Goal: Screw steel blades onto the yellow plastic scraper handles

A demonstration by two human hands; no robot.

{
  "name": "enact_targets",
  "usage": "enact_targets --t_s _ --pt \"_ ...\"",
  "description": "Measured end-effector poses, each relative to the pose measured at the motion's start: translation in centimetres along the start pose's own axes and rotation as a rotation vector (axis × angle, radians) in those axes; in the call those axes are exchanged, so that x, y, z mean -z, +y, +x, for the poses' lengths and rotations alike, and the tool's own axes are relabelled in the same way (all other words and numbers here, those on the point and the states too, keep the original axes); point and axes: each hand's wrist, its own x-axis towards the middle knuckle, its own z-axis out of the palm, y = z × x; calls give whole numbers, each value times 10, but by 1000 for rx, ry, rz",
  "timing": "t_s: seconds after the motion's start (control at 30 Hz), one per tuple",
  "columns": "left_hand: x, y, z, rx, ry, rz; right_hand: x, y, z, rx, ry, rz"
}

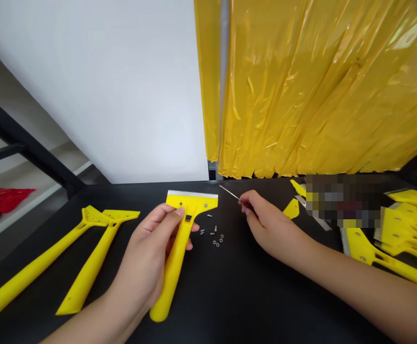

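At the middle of the black tabletop (229, 306), the left hand (145, 248) grasps a yellow plastic scraper (175, 267), holding it almost upright with its head toward 12 o'clock. The thumb lies across the head beside a square slot, and the fingers wrap behind. A bare metal blade (192, 194) runs along the top edge. The right hand (272, 224) is closed in a fine pinch on a thin metal shaft (230, 193), probably a small screwdriver, which points toward 10 o'clock; its grip is mostly hidden by the fingers.

Small screws (210, 231) and washers (217, 240) lie loose at the scraper's 3 o'clock, between the hands. Two more yellow scraper bodies (47, 263) rest at 9 o'clock, and further yellow pieces (405, 224) are piled at 3 o'clock, beside a pixelated patch (340, 200).

A careless sweep of either wrist could scatter the screws and washers, which are tiny and easily lost against the dark surface. If the shaft's tip slipped, it could jab the left hand or scratch the plastic. The exposed blade edge could nick the left thumb if the grip shifted, and a loosely seated blade might slide out of place.
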Motion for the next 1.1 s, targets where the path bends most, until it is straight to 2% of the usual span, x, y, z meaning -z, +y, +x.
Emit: enact_targets --t_s 0.17,0.33,0.43,0.67,1.1 --pt "1 2 0 -61 78 -54 -2 5 6 33 6 92" --pt "2 0 1 -53 43 -38 -2 -1 2 46 98 243" --pt "3 -1 1 -56 25 -16 -2 -4 0 70 103 283" --pt "0 0 -2 -44 9 35 -8 -6 -2 174 15 216" --pt "-2 -1 0 -30 3 37 -9 -3 -3 272 -7 104"
